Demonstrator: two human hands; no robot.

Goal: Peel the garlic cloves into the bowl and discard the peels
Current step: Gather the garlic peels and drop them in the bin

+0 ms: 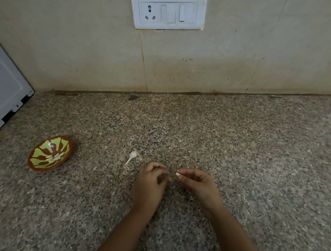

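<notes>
My right hand (196, 184) pinches a small pale garlic clove (177, 174) between thumb and fingertips, just above the counter. My left hand (151, 181) hovers close beside it with fingers curled; whether it holds a bit of peel I cannot tell. A brown bowl with a green pattern (35, 165) sits to the left, holding several peeled cloves (55, 157). A white garlic stem with papery skin (131, 156) lies on the counter just beyond my left hand.
The speckled granite counter (238, 152) runs back to a beige tiled wall carrying a white socket and switch plate (168, 11). A white appliance panel (0, 93) leans at the far left. The counter's front edge is near the bottom.
</notes>
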